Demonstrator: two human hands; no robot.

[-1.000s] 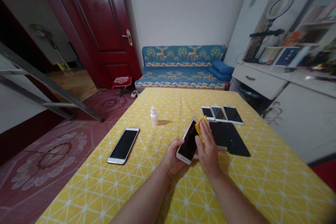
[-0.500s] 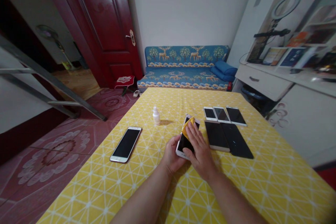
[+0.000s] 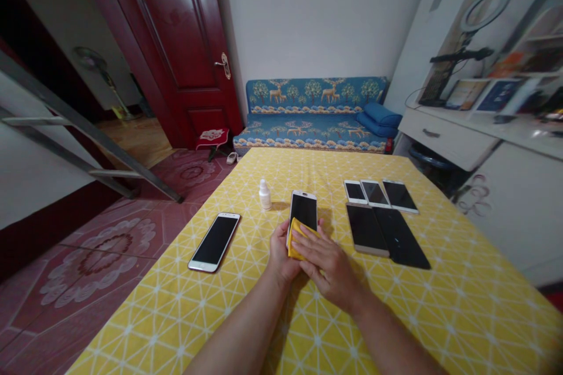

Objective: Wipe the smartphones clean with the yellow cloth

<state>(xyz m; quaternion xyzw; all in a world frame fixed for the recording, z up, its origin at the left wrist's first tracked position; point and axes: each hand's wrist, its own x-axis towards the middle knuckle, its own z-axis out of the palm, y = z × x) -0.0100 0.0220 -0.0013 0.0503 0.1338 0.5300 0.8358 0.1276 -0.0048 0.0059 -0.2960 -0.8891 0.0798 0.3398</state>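
Note:
A white-framed smartphone (image 3: 304,208) with a dark screen is held above the table, its top end pointing away from me. My left hand (image 3: 281,253) grips it from below and along the left side. Over the lower screen lies a folded yellow cloth (image 3: 296,240), pressed there by the fingers of my right hand (image 3: 325,261). The phone's bottom end is hidden under cloth and fingers. Beyond the hands, slightly left, a small white bottle (image 3: 264,194) stands upright. Farther left another white-fronted phone (image 3: 215,242) lies face up.
Several phones lie at the right, among them a white one (image 3: 355,191), a brown-edged one (image 3: 367,229) and a black one (image 3: 401,238). The yellow patterned tablecloth (image 3: 176,328) covers the table. A blue sofa (image 3: 308,123) stands behind, a white cabinet (image 3: 505,205) at right.
My right hand and the cloth have slid from the phone's upper part down to its lower end. The phone has turned more upright in view, exposing its upper screen.

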